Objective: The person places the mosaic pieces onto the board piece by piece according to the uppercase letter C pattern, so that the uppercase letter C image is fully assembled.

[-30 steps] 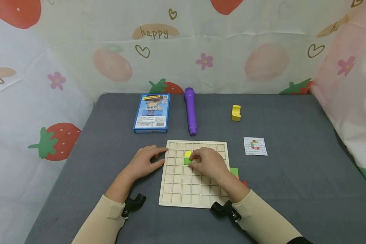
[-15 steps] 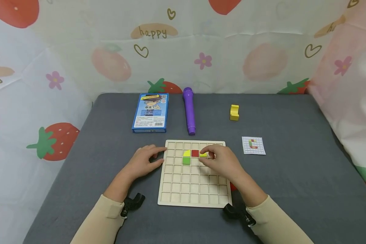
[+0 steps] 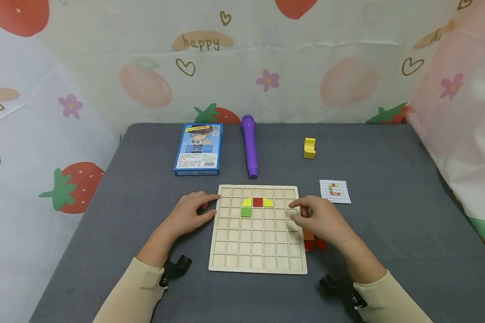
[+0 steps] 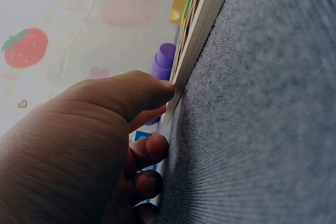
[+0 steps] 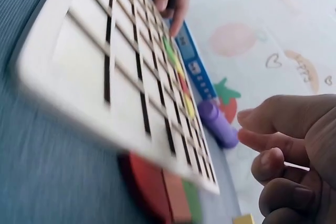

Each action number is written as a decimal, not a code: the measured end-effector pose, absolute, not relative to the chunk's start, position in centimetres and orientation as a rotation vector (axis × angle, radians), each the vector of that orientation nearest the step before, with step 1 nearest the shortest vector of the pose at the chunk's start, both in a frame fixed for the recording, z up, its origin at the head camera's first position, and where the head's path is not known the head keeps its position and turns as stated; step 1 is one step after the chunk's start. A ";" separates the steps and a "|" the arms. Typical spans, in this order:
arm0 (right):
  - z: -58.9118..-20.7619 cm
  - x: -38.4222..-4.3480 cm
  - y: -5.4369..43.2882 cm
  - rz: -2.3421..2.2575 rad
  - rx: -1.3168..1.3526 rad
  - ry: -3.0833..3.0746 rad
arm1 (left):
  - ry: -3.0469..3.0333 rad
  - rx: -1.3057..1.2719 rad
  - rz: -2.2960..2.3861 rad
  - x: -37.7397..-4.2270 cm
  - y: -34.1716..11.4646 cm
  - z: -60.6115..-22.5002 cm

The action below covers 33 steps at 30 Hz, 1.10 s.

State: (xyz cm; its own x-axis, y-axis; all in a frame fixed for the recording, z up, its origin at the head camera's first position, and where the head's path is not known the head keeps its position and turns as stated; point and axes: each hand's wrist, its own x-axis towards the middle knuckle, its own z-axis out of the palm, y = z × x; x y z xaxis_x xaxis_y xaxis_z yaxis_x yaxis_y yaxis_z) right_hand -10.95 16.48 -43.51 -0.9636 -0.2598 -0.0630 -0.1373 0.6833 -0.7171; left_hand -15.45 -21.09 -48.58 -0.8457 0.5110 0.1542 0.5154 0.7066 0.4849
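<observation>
A wooden grid board (image 3: 262, 249) lies flat on the table. Set in its upper cells are a yellow quarter-round tile (image 3: 247, 202), a red square tile (image 3: 257, 202), a second yellow quarter-round tile (image 3: 268, 203) and a green square tile (image 3: 246, 211). My left hand (image 3: 191, 211) touches the board's left edge with thumb and index fingertip. Above the right edge is my right hand (image 3: 321, 217), thumb and index finger apart, nothing between them. Partly hidden beneath it, an orange tile (image 3: 308, 235) and red pieces (image 3: 319, 245) lie beside the board; a green piece (image 5: 192, 201) shows there in the right wrist view.
Right of the board lies a small pattern card (image 3: 335, 191) printed with a coloured grid figure. Toward the back are a blue box (image 3: 198, 150), a purple microphone-shaped object (image 3: 249, 146) and a yellow block (image 3: 309, 148). Printed cloth hangs behind the grey table (image 3: 145, 179).
My right hand has moved right, off the tiles to the board's right edge, uncovering the red square and then the second yellow tile. My left hand stays at the left edge.
</observation>
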 end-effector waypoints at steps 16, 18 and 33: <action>-44.8 -10.7 21.2 -0.885 -0.454 2.709 | -2.869 -0.892 -0.838 -15.6 -21.1 -48.8; -44.9 -10.7 21.2 -0.873 -0.451 2.709 | -2.866 -0.893 -0.838 -15.6 -21.2 -48.8; -45.3 -10.9 21.2 -0.837 -0.489 2.805 | -2.879 -0.873 -0.835 -15.5 -21.1 -48.7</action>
